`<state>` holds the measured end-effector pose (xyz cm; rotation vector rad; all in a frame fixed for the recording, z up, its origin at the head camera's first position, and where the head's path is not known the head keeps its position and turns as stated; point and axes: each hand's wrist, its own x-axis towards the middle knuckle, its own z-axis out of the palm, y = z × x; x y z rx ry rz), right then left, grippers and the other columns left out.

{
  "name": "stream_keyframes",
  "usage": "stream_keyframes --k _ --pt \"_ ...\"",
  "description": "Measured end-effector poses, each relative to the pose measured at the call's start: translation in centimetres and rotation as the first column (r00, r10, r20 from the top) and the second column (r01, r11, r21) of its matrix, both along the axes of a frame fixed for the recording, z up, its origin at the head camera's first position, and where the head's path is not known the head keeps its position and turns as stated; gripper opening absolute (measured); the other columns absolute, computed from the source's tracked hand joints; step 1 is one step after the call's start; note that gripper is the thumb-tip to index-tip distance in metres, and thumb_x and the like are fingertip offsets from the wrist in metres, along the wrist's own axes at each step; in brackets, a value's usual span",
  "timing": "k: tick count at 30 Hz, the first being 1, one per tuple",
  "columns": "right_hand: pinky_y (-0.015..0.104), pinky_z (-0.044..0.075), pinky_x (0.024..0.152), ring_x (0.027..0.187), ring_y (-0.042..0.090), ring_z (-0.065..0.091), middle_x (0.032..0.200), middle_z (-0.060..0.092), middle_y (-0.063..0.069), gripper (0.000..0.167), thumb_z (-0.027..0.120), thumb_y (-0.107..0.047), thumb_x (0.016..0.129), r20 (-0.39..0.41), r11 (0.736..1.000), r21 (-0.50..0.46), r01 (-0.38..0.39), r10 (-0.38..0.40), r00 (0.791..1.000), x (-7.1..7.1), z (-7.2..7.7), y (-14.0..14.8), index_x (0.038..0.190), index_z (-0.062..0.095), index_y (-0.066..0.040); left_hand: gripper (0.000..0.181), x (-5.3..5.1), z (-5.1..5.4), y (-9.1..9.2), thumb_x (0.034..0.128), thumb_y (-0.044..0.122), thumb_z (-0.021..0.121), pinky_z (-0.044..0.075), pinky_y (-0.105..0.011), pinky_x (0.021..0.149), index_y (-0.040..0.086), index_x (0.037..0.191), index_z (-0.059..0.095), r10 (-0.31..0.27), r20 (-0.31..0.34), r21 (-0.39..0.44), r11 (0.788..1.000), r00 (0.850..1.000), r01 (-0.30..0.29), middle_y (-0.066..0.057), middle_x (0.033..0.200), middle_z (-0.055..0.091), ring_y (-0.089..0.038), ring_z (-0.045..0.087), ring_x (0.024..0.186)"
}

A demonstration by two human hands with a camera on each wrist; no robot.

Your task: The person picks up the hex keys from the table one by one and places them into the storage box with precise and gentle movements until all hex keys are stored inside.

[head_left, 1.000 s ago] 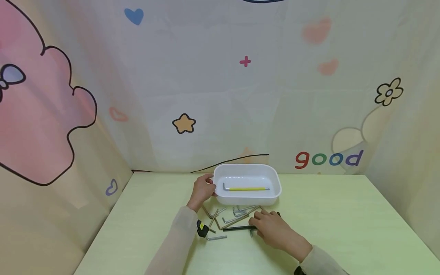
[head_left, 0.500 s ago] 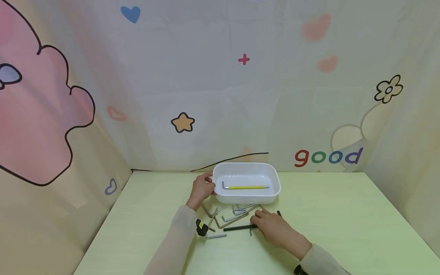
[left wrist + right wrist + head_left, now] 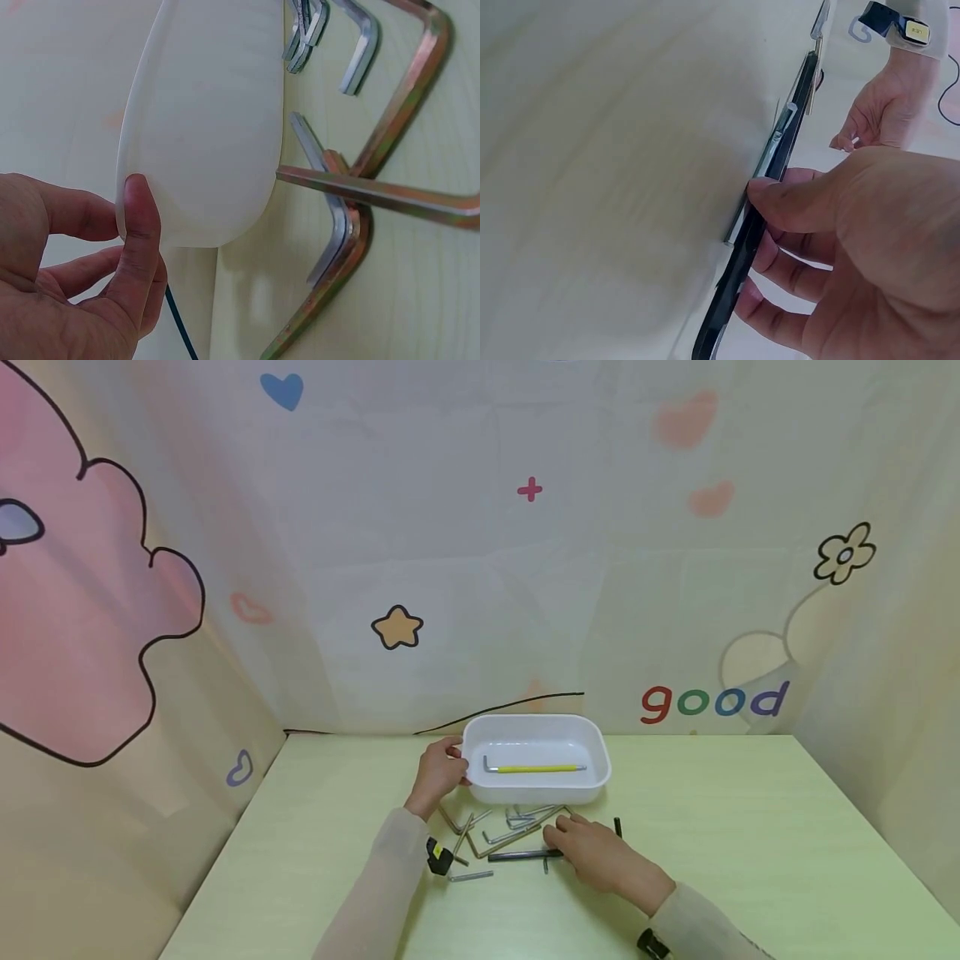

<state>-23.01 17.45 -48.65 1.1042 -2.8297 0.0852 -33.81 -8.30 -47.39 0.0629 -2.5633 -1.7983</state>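
Note:
My left hand (image 3: 437, 774) pinches the left rim of a white plastic tray (image 3: 536, 795); in the left wrist view the thumb (image 3: 140, 225) lies against the tray's outer wall. Inside the tray lies a hex key with a yellow sleeve (image 3: 536, 769). My right hand (image 3: 592, 852) holds a long black hex key (image 3: 517, 857) on the table, its thumb and fingers on opposite sides in the right wrist view. The hand covers the key's middle; its bent end shows beyond the knuckles. A small silver hex key (image 3: 759, 166) lies alongside it, close to the thumb.
Several silver and bronze hex keys lie crossed in front of the tray, among them a large bronze one (image 3: 495, 847). A short silver hex key (image 3: 471, 877) lies nearer the front. A printed curtain (image 3: 480, 568) hangs behind the table.
The black hex key has turned slightly in my right hand, its bent end shifting right. The small silver key's visible end beside that hand has changed angle. My left hand stays on the tray rim.

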Motion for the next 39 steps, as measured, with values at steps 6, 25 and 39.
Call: stream_keyframes --k 6,25,39 --pt "0.025 0.037 0.054 0.08 0.017 0.051 0.087 0.052 -0.003 0.032 0.069 0.005 0.08 -0.013 0.999 0.035 0.011 -0.011 1.0 0.2 0.0 0.0 0.097 0.053 -0.017 0.054 -0.2 -0.3 0.0 0.0796 -0.006 0.054 0.063 -0.038 0.065 -0.004 0.133 0.055 -0.008 -0.009 -0.002 1.0 1.0 0.008 -0.012 0.095 0.054 -0.012 0.057 0.061" --pt "0.022 0.031 0.056 0.083 0.015 0.046 0.089 0.048 -0.003 0.026 0.069 -0.001 0.084 -0.13 0.999 0.041 -0.01 0.016 0.991 0.9 0.7 0.0 0.099 0.054 -0.017 0.053 -0.5 -0.6 -0.1 0.08 -0.005 0.054 0.063 -0.039 0.066 -0.002 0.133 0.057 0.002 -0.002 0.002 1.0 1.0 -0.002 -0.01 0.094 0.053 -0.012 0.056 0.061" --pt "0.023 0.034 0.06 0.087 0.015 0.048 0.094 0.049 -0.004 0.032 0.07 0.002 0.081 -0.221 0.999 0.035 -0.013 0.021 0.975 1.6 2.2 0.2 0.1 0.054 -0.019 0.052 -0.1 -0.2 0.0 0.0817 -0.005 0.053 0.063 -0.045 0.072 -0.002 0.134 0.056 -0.001 0.003 0.004 1.0 1.0 0.001 -0.011 0.095 0.053 -0.013 0.056 0.064"
